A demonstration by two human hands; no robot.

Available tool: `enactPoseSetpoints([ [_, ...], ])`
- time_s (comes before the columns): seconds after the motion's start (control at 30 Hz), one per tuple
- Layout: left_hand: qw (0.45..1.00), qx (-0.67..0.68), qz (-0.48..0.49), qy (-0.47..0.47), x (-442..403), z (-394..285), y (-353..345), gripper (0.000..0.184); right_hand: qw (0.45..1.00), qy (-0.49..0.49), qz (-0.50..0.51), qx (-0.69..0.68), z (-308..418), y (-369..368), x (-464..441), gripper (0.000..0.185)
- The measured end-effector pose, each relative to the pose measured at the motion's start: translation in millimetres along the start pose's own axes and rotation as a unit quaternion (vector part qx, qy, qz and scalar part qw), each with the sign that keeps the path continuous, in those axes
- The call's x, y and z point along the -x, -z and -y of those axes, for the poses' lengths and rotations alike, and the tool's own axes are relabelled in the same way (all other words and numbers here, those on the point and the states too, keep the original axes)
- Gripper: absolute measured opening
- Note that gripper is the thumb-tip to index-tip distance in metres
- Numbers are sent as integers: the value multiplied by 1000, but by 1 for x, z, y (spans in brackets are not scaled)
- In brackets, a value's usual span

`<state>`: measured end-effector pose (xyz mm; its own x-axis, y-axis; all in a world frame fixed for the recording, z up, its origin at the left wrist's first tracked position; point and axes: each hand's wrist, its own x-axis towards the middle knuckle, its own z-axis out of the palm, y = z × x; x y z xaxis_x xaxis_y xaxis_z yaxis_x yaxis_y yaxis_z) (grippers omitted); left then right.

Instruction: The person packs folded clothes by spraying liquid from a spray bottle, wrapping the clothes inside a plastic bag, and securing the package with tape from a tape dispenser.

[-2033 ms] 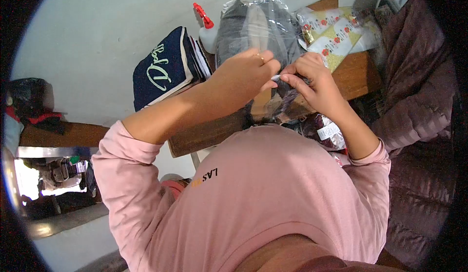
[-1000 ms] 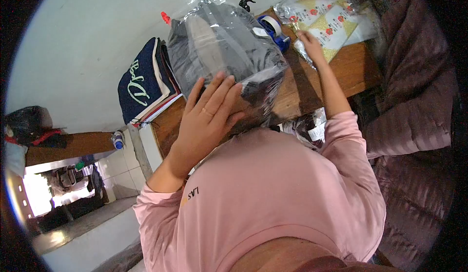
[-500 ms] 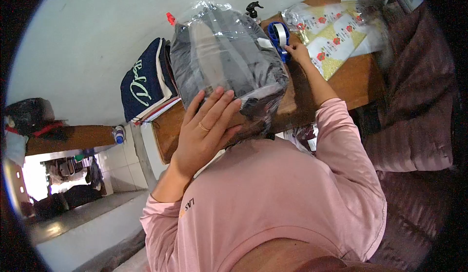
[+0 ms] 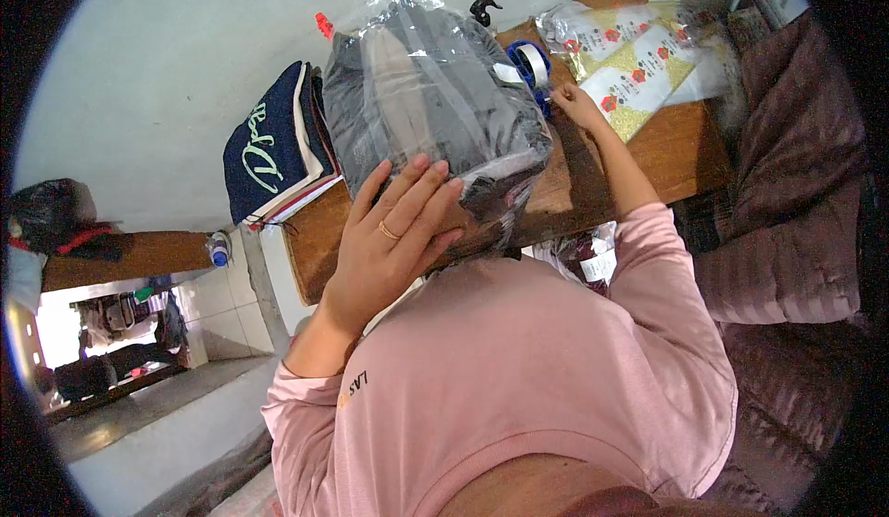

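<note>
My left hand lies with fingers spread on the near side of a clear plastic bag full of dark grey fabric. It wears a ring. Just right of the bag is a blue tape dispenser holding a roll of white tape. My right hand is closed in a pinch at the dispenser's near end, where the tape's end seems to be between the fingertips. The strip itself is too small to make out clearly.
Folded dark blue cloths stand left of the bag on the wooden table. Gold-and-white patterned packets lie at the right. A black spray nozzle and a red one show behind. Brown fabric hangs at far right.
The hands were together over the bag at first. My left hand then came to rest on the bag, and my right hand went from the packets to the tape dispenser, now closed at its near end.
</note>
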<state>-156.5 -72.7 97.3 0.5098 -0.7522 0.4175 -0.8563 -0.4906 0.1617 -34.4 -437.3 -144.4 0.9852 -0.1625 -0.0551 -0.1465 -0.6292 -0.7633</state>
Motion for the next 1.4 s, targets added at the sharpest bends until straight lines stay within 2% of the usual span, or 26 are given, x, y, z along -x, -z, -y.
enactPoseSetpoints([
  [0.07,1000,0,3,-1,0,0,0,50,985,8,74,-155,-26,0,13,19],
  [0.17,1000,-3,7,-1,-2,0,-1,50,933,-5,56,-355,-33,-4,43,9],
  [0.27,1000,-5,5,-5,-2,2,-2,50,845,-53,49,-530,-33,-17,54,8],
  [0.37,1000,-8,5,-5,-2,1,-2,51,845,-19,55,-531,-27,-17,61,28],
  [0.47,1000,-3,7,-7,-2,2,-1,51,825,-70,38,-559,-20,-11,66,35],
  [0.53,1000,1,7,-11,-2,3,0,52,825,-139,36,-546,-19,-2,62,30],
  [0.57,1000,2,7,-10,-2,3,0,52,824,-173,35,-538,-21,1,59,30],
  [0.6,1000,5,7,-9,-2,2,0,52,877,-172,38,-446,-28,-1,51,42],
  [0.67,1000,5,8,-8,-1,2,1,51,970,-172,53,-164,-36,1,38,40],
  [0.7,1000,2,10,-7,-2,2,1,51,984,-166,58,-16,-35,1,35,40],
  [0.73,1000,0,11,-6,-2,2,1,51,982,-181,29,-53,-34,0,37,40],
  [0.77,1000,1,7,-8,-2,2,1,51,994,-90,-31,53,-48,-7,31,39],
  [0.8,1000,1,5,-10,-2,2,1,51,984,2,-89,156,-81,-19,21,39],
  [0.83,1000,2,2,-13,-2,1,2,51,951,94,-146,256,-99,-26,16,38],
  [0.87,1000,3,4,-14,-1,1,2,51,972,35,-117,201,-97,-25,19,37],
  [0.97,1000,-2,0,-15,0,2,1,51,992,-112,-32,-45,-60,0,34,34],
  [1.03,1000,-2,-1,-17,-1,3,2,50,935,-177,20,-305,25,34,63,32],
  [1.1,1000,-5,0,-22,-3,3,5,50,920,-103,36,-377,100,63,94,31],
  [1.17,999,-10,1,-30,-5,2,8,50,918,-31,53,-392,163,82,129,32],
  [1.27,998,-23,-9,-52,-6,4,11,50,878,61,192,-434,219,96,172,34],
  [1.4,996,-22,-26,-77,-6,8,10,48,908,35,226,-352,263,78,199,32],
])
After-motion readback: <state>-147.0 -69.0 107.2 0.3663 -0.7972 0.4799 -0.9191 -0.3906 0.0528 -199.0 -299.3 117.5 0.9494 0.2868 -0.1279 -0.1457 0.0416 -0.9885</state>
